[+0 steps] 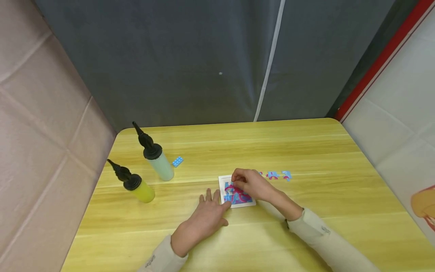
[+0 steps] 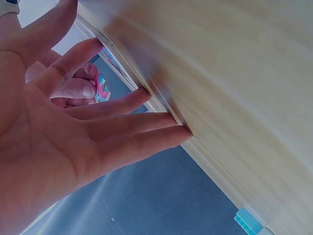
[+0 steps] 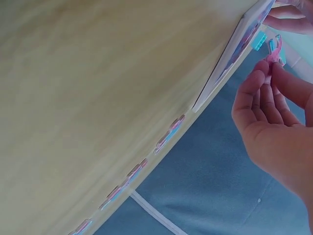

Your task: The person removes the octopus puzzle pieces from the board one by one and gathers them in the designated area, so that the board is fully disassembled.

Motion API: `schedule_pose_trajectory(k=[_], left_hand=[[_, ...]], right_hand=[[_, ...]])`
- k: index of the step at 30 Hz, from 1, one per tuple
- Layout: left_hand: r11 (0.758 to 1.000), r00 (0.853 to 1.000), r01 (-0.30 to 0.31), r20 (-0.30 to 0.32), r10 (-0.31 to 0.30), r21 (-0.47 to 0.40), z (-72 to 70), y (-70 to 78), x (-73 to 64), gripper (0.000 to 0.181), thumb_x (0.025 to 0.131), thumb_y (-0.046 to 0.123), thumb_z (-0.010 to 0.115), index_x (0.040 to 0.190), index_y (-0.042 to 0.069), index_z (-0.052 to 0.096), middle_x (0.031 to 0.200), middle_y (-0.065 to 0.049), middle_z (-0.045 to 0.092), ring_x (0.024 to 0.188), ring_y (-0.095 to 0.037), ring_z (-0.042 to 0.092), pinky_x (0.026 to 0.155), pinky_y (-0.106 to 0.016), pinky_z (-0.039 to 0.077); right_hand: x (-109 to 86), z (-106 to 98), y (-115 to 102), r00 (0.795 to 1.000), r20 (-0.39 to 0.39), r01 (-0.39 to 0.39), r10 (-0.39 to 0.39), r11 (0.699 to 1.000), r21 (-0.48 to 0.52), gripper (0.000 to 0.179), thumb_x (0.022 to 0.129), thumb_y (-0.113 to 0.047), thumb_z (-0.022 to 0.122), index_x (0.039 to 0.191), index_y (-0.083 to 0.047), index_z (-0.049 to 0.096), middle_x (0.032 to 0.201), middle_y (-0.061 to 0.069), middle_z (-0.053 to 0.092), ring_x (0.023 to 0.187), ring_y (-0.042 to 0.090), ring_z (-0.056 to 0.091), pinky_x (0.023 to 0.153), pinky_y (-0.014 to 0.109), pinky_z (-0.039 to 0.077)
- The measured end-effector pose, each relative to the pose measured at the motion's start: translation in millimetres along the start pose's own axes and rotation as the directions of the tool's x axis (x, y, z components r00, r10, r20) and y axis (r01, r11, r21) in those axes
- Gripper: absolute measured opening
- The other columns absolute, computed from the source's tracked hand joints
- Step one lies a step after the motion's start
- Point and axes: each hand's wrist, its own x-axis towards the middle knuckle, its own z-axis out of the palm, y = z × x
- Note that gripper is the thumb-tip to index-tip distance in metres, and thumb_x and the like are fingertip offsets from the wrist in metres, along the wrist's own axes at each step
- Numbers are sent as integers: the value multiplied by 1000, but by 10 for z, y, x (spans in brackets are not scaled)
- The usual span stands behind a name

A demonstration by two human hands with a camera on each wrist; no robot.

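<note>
A white-framed jigsaw puzzle (image 1: 238, 204) lies on the table, its lower part filled with pink and blue pieces. Over its upper half my right hand (image 1: 253, 184) pinches a pink and blue puzzle piece (image 3: 275, 49) between thumb and index finger, held off the board in the right wrist view. My left hand (image 1: 207, 216) rests with spread, straight fingers on the table at the puzzle's left edge, thumb by the lower left corner. Several loose puzzle pieces (image 1: 273, 175) lie in a row right of the frame, partly hidden behind my right hand.
Two pump bottles with black tops stand at the left, a pale green one (image 1: 162, 168) and a yellow one (image 1: 144, 192). A blue toy brick (image 1: 178, 161) lies beside the green one. A dark grey curtain (image 1: 190, 68) hangs behind the wooden table (image 1: 323, 170).
</note>
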Motion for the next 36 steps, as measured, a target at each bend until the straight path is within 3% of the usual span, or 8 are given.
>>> schedule_pose_trajectory(k=[15, 36], left_hand=[[1000, 1000, 3, 7, -3, -16, -9, -2, 0, 45, 86, 39, 82, 121, 17, 66, 145, -34, 53, 132, -63, 49, 102, -70, 48], [1000, 1000, 4, 0, -4, -16, 4, 0, 3, 46, 85, 39, 82, 122, 17, 67, 144, -34, 54, 132, -63, 50, 102, -70, 48]], right_hand=[[-114, -98, 110, 997, -31, -72, 73, 997, 8, 4, 100, -7, 64, 102, -9, 68, 91, 0, 70, 84, 15, 63, 76, 25, 54], [-322, -250, 291, 996, -74, -58, 56, 998, -20, 8, 100, -6, 65, 101, -13, 69, 93, -3, 71, 88, 12, 64, 82, 27, 55]])
